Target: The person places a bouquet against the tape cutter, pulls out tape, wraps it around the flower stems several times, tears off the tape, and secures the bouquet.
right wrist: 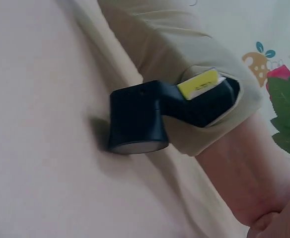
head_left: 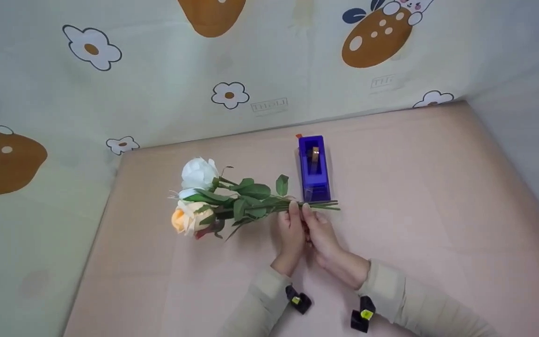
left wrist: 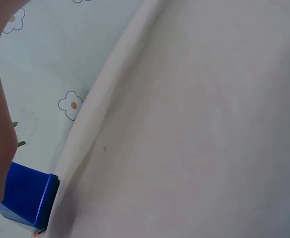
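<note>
1. Here, on my head feed, both hands meet on a bunch of artificial flowers [head_left: 232, 203] lying flat on the table [head_left: 438, 196]; the left hand [head_left: 292, 229] and the right hand [head_left: 318, 229] sit side by side, touching, with fingers curled over the thin green stems [head_left: 321, 204].
2. The grip falls near the cut ends: a short length of bare, wiry stems sticks out just past the right hand's fingers.
3. On the far side of the left hand the bunch widens into broad, matte green leaves [head_left: 253, 191], then the blooms: a round white rose [head_left: 198, 173] and, beside it, a peach-orange rose [head_left: 186, 219] with a darker red bit tucked under it.
4. Just beyond the grip, almost touching the stems, stands a blue tape dispenser [head_left: 314, 167], a glossy, boxy plastic block with a roll showing in its slot.
5. My left wrist feed shows only the blurred edge of the hand, a corner of the dispenser [left wrist: 28, 198] and the smooth pinkish table surface.
6. My right wrist feed shows the beige sleeve [right wrist: 184, 74] of soft cloth, a black camera mount [right wrist: 145, 116] with a yellow tag strapped at the cuff, and a leaf at the edge.
7. Behind the table hangs a pale cloth backdrop [head_left: 157, 70] printed with flowers and brown mushrooms.
</note>
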A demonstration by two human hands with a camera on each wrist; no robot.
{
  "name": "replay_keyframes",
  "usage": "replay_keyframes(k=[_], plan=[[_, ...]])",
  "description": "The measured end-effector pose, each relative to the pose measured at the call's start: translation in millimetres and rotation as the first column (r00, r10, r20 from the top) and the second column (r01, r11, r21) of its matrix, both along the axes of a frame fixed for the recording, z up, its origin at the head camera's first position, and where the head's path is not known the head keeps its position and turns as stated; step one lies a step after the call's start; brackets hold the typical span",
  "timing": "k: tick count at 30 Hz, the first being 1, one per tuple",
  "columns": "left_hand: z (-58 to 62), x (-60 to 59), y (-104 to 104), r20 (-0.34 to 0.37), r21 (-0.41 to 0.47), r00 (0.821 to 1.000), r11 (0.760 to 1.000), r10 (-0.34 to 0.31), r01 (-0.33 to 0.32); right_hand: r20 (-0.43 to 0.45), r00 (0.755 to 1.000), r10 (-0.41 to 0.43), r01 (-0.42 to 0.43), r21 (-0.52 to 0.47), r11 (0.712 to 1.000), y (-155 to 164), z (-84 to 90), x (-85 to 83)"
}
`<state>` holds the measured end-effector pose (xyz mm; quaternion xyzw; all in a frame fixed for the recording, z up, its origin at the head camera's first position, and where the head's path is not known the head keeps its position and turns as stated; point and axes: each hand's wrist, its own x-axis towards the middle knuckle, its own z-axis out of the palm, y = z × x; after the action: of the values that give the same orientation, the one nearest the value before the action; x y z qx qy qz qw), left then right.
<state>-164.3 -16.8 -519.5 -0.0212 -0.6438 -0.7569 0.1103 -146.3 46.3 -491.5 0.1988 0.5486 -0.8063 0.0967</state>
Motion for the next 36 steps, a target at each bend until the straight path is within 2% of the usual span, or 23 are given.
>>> replay_keyframes(k=[3,7,11,18,22,25,28,33,36], plan=[[0.5,-0.6,1,0.012,0.009,1.0,1.0,-0.016,0.015,-0.029,0.999,-0.033,0.034,0.036,0.999,-2,-2.4,0.0],[1.8,0.1,2,0.045,0.016,0.999,1.0,-0.027,0.026,-0.037,0.995,-0.091,0.086,-0.12,0.989,-4,-3.6,-0.3],[4.3,0.8,3,0.078,0.026,0.997,1.0,-0.017,0.015,-0.026,0.989,-0.145,0.132,-0.28,0.951,-6,-2.2,-2.3],[6.3,-1.6,3,0.04,0.061,0.999,0.998,-0.032,0.03,-0.025,0.992,-0.128,0.11,-0.36,0.926,-7,-1.0,-8.3],[8.5,-3.1,4,0.036,0.042,0.999,0.999,-0.032,0.031,-0.064,0.988,-0.142,0.103,-0.415,0.904,-5,-0.1,-7.9],[10.2,-5.2,2,0.028,0.023,0.998,0.998,-0.056,0.055,-0.077,0.986,-0.151,0.105,-0.426,0.899,-5,2.3,-8.0],[10.9,-8.0,-3,0.036,-0.024,0.992,0.992,-0.121,0.122,-0.066,0.985,-0.161,0.118,-0.428,0.896,-4,4.2,-9.1],[11.8,-12.3,-16,0.051,-0.107,0.959,0.954,-0.277,0.281,-0.072,0.982,-0.176,0.119,-0.487,0.865,-1,4.8,-8.8],[19.5,-11.7,-23,0.014,-0.224,0.952,0.927,-0.304,0.3,-0.079,0.985,-0.155,0.089,-0.532,0.842,0,4.6,-8.0]])
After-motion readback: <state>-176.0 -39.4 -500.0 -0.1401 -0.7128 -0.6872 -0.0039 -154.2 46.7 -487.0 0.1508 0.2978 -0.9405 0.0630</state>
